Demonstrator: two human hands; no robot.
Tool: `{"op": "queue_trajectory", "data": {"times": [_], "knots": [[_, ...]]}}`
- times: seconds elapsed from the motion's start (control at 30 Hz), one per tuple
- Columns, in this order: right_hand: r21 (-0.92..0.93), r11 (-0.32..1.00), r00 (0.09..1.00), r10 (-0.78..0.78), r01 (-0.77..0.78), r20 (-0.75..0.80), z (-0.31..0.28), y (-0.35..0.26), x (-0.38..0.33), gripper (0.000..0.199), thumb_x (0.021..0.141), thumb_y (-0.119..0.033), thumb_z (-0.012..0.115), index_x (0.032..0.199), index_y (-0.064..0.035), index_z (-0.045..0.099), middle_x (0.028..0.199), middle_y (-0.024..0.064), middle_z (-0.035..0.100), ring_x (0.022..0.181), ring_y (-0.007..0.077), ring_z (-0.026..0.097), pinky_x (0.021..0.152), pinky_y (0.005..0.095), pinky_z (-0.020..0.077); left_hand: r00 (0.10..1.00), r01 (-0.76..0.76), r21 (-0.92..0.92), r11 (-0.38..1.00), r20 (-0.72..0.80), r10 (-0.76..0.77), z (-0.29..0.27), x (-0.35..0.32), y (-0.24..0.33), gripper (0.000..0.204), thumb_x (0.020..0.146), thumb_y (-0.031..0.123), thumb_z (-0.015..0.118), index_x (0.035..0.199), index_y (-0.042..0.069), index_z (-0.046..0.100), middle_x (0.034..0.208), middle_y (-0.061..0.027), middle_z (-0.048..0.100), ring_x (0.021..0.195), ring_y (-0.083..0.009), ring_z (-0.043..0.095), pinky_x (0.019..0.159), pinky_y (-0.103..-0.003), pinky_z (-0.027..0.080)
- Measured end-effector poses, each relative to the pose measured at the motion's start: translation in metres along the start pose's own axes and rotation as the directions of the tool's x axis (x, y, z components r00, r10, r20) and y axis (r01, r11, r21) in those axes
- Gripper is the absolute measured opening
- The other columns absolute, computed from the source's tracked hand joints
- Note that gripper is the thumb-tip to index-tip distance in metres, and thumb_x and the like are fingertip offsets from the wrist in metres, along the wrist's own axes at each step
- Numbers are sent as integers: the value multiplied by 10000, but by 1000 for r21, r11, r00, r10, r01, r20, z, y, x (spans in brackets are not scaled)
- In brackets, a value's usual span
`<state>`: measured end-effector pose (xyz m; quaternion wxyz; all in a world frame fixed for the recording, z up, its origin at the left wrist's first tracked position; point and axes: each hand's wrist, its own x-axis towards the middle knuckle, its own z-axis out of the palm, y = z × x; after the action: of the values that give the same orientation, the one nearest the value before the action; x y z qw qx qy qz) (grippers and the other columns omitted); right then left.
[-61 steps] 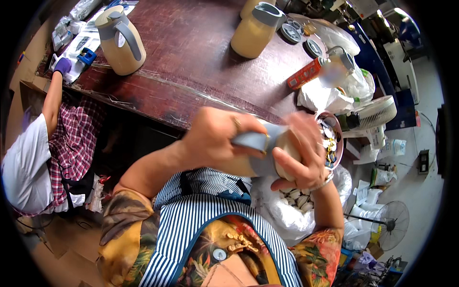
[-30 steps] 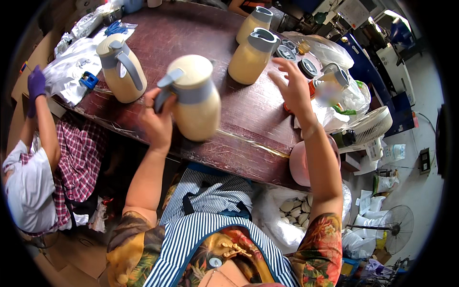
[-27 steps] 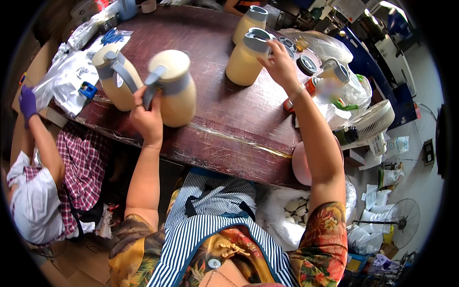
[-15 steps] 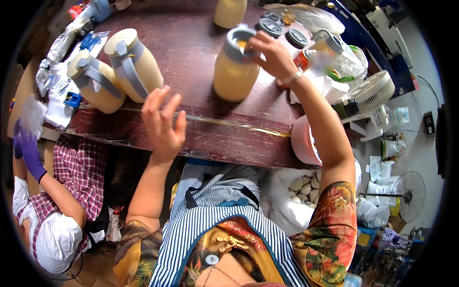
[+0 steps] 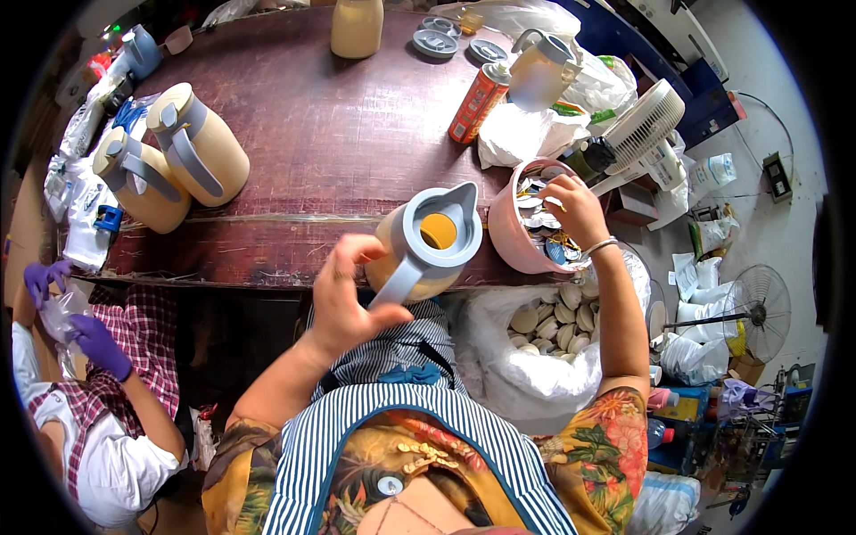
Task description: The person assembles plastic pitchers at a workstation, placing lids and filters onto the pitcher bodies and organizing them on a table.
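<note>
A cream jug [image 5: 385,269] with a grey collar, spout and handle stands at the table's near edge. Its top is uncovered, showing a yellowish inside, and the handle points toward me. My left hand [image 5: 343,294] is at the jug's left side, thumb and fingers apart around the handle area; whether it touches the jug, I cannot tell. My right hand [image 5: 578,214] reaches into a pink bucket [image 5: 510,236] of small round pieces, mostly white, some blue or yellow. Its fingers are bent together among them, and what they pinch is hidden.
Two lidded jugs [image 5: 214,152] stand at the left, another jug [image 5: 357,27] at the back. Grey lids [image 5: 435,43], an orange spray can [image 5: 480,102] and a small fan [image 5: 646,125] lie to the right. A bag of pale discs [image 5: 557,321] sits below the edge. A purple-gloved person [image 5: 102,348] works at left.
The jug has come nearer to me and turned its handle toward me. My right hand has left its rim for the bucket. My left hand has moved beside the jug. The view has shifted.
</note>
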<state>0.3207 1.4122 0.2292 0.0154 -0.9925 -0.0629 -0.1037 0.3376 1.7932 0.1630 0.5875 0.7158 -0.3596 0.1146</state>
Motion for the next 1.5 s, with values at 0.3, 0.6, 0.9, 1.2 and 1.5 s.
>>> {"op": "queue_trajectory", "data": {"times": [0.3, 0.6, 0.9, 1.2, 1.5], "knots": [[337, 941, 945, 88, 25, -314, 13, 31, -30, 121, 789, 19, 669, 874, -55, 626, 954, 51, 656, 895, 230, 627, 835, 332, 501, 884, 270, -54, 961, -383, -269, 2, -28, -3, 181, 913, 132, 681, 868, 50, 526, 694, 38, 495, 614, -35, 413, 553, -208, 370], [999, 25, 837, 546, -33, 14, 3, 12, -48, 100, 1004, -96, 455, 1077, -27, 455, 982, 211, 668, 848, 246, 704, 716, 312, 593, 809, 255, -226, 940, -482, -336, 27, -11, -13, 157, 924, 35, 627, 840, 72, 500, 780, 58, 435, 708, -40, 361, 642, -192, 343], [897, -389, 947, 307, 211, -90, 17, -93, -38, 167, 1001, -115, 468, 1163, -81, 443, 911, 161, 620, 794, 189, 605, 698, 287, 491, 912, 331, -151, 931, -203, -357, 29, -16, -12, 382, 897, 390, 692, 938, 40, 543, 818, 24, 527, 756, -93, 483, 721, -246, 421], [742, -524, 896, 372, 418, -242, 90, -195, 8, 151, 1008, -110, 471, 1147, -68, 429, 919, 189, 612, 815, 252, 606, 751, 345, 492, 794, 570, -382, 727, 31, -607, 12, -11, -8, 248, 959, 179, 610, 1037, -43, 690, 971, -74, 689, 857, -120, 616, 771, -268, 491], [737, -563, 918, 340, 373, -204, 98, -224, 7, 124, 1016, -103, 451, 1134, -68, 434, 930, 161, 603, 857, 220, 583, 817, 316, 466, 609, 680, -657, 327, 258, -750, 8, 2, 1, 252, 918, 186, 662, 1092, 4, 671, 991, -71, 700, 920, -125, 647, 848, -273, 504]]}}
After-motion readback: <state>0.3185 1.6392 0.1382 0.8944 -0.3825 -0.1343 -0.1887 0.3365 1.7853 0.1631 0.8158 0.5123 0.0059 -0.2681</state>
